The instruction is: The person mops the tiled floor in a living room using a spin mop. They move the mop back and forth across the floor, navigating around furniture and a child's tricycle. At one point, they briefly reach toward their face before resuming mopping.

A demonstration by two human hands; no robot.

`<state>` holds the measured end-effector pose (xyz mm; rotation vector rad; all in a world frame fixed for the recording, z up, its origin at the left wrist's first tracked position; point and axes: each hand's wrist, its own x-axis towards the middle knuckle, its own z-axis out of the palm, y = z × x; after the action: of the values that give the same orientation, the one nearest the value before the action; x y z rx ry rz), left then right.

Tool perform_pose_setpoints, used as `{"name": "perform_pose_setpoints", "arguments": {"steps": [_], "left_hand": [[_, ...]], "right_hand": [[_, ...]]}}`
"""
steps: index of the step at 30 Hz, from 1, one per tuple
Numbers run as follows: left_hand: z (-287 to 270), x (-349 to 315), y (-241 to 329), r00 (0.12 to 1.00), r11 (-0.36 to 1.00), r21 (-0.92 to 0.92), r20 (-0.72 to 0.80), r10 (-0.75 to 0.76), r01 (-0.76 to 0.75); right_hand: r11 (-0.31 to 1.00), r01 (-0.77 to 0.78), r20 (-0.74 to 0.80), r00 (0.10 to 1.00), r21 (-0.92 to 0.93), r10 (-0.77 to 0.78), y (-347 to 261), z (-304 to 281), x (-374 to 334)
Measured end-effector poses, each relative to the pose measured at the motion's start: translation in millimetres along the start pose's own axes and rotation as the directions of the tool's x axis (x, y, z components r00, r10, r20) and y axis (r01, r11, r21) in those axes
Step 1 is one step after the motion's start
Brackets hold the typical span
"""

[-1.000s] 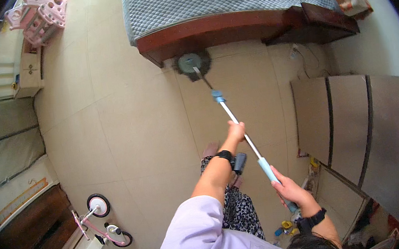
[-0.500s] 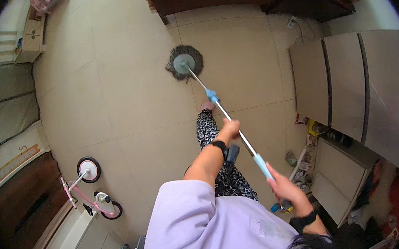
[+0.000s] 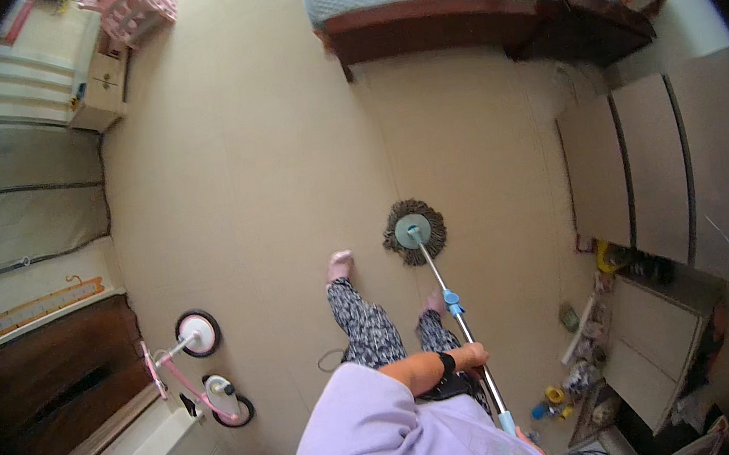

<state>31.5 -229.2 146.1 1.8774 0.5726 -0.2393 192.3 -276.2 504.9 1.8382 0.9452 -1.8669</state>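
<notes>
A round spin mop [image 3: 399,222] with grey-brown strands and a pale disc rests on the tiled floor in front of my feet. Its metal pole slants back toward my right side, with a blue collar midway and a light blue grip at the upper end. My left hand [image 3: 472,357], a black band at its wrist, is wrapped around the pole below the collar. At the light blue grip, only a sliver of my right hand [image 3: 527,439] shows; my lilac shirt and hair hide the rest.
A bed [image 3: 441,30] stands at the far right, grey cabinets [image 3: 597,174] along the right wall. Shoes and small items lie beside a low cabinet [image 3: 647,343]. A pink balance bike [image 3: 186,378] stands at left, a pink basket [image 3: 142,10] far left.
The mop head has come back toward me and to the right in view. Both hands have drawn the pole closer to my body. Another foot now shows at left.
</notes>
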Motion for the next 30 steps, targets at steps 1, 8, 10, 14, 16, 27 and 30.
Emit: {"name": "perform_pose_setpoints", "arguments": {"steps": [1,8,10,14,16,27,30], "left_hand": [[-10,-9,-16,0.997,0.997,0.008,-0.010,-0.073,0.074],[-121,-120,-169,0.663,0.643,-0.689,-0.312,-0.680,0.335],[-160,-162,-213,0.506,0.310,-0.948,-0.235,-0.830,0.068],[-233,-239,-294,0.435,0.198,-0.977,-0.212,-0.875,-0.078],[-254,-274,-325,0.301,0.264,-0.960,-0.279,-0.912,-0.091],[-194,-375,-355,0.246,0.229,-0.973,-0.227,-0.942,-0.019],[-135,-348,-286,0.322,0.381,-0.878,-0.285,-0.903,0.290]], "right_hand": [[1.000,0.002,0.002,1.000,0.016,-0.002,-14,6,11],[0.998,0.011,0.051,0.999,0.057,-0.014,-178,60,101],[0.995,0.057,0.052,0.997,0.086,-0.062,-238,77,135],[0.978,0.177,0.067,0.980,0.108,-0.185,-355,117,210],[0.969,0.235,0.086,0.967,0.075,-0.241,-401,136,243],[0.968,0.251,0.053,0.967,-0.006,-0.251,-398,249,249],[0.982,0.186,0.029,0.982,0.020,-0.186,-311,251,200]]}}
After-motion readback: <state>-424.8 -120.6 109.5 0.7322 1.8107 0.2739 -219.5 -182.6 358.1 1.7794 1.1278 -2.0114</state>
